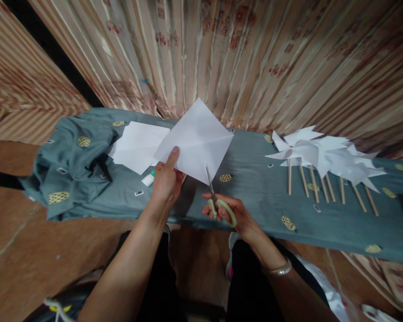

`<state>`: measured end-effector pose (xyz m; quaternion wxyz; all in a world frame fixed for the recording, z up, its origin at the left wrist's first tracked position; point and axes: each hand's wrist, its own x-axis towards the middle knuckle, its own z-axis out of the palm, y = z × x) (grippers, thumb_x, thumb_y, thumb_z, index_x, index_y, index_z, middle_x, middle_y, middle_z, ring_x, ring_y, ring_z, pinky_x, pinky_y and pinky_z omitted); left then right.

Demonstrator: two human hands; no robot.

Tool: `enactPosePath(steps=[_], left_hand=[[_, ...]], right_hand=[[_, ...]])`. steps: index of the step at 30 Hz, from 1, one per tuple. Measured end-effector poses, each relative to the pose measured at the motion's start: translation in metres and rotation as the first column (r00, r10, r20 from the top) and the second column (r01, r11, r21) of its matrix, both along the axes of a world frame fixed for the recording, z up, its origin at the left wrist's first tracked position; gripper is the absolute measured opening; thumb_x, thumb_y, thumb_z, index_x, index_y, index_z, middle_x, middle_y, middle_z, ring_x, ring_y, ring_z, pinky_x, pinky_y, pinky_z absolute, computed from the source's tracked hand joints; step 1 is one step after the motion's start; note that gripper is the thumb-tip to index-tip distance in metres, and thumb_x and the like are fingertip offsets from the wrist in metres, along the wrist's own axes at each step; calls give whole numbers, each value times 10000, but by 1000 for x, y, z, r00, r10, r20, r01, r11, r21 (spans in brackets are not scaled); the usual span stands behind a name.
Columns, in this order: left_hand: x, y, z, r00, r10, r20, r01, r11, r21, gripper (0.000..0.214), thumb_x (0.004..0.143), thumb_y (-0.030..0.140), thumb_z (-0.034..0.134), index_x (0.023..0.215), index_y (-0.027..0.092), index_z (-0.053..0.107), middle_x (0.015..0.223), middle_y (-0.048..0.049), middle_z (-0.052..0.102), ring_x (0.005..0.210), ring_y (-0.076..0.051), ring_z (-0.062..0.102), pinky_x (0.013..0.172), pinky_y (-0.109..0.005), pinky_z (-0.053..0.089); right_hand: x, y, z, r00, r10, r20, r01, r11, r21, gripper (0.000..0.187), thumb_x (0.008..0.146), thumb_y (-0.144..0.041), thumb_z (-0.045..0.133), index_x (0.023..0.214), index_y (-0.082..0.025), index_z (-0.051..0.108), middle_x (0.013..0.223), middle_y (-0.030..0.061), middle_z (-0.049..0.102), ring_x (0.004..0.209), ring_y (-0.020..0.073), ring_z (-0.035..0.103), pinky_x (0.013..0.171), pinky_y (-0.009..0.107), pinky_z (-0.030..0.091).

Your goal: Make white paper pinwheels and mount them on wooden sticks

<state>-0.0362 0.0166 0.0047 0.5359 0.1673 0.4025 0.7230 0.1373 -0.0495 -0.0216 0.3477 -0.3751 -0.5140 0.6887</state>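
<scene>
Left hand (166, 179) under paper square (196, 141)

A cloth (255, 188) runs across the middle of the frame, bunched at its left end. Behind it, a curtain (255, 53) fills the top. At centre, above the cloth, is a sheet (196, 141), with the left hand (166, 181) at its lower left edge. Just right of that hand, scissors (216, 201) in the right hand (233, 214) meet the sheet's lower edge. On the cloth, a paper stack (137, 145) lies left of the sheet, with a small tube (148, 179) below it. Pinwheels (325, 156) lie in a row at right.
</scene>
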Motion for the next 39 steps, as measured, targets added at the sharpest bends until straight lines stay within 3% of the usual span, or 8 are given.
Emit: enactPosePath(steps=[10, 16, 27, 39], left_hand=[[0, -1, 3, 999, 13, 34, -12, 1000, -22, 179, 790, 225, 698, 961, 174, 703, 1022, -76, 751, 907, -198, 718, 819, -296, 583], [-2, -2, 5, 999, 9, 45, -8, 1000, -23, 119, 779, 205, 706, 890, 161, 707, 932, -62, 759, 779, -175, 718, 791, -290, 589], [-3, -3, 10, 998, 17, 62, -17, 1000, 1, 264, 772, 181, 700, 1033, 146, 695, 960, -79, 754, 853, -181, 718, 792, -269, 586], [-4, -2, 13, 997, 38, 66, -36, 999, -38, 192, 788, 160, 688, 979, 144, 700, 933, -69, 759, 800, -167, 716, 769, -244, 577]], right_hand=[[0, 0, 2, 999, -34, 0, 34, 998, -45, 634, 704, -608, 712, 1159, -169, 670, 813, 62, 696, 647, 122, 544, 587, 254, 424], [0, -1, -2, 1000, -19, -16, 18, 999, -26, 588, 702, -558, 740, 1150, -185, 672, 782, 35, 681, 642, 116, 554, 614, 259, 443], [0, 0, -4, 998, -56, 13, 56, 995, -77, 528, 687, -484, 778, 1122, -196, 699, 728, 20, 677, 596, 107, 555, 612, 274, 481], [-5, -1, -4, 994, -106, 10, 107, 987, -117, 444, 666, -416, 796, 1049, -202, 726, 640, -4, 661, 532, 96, 542, 552, 262, 470]])
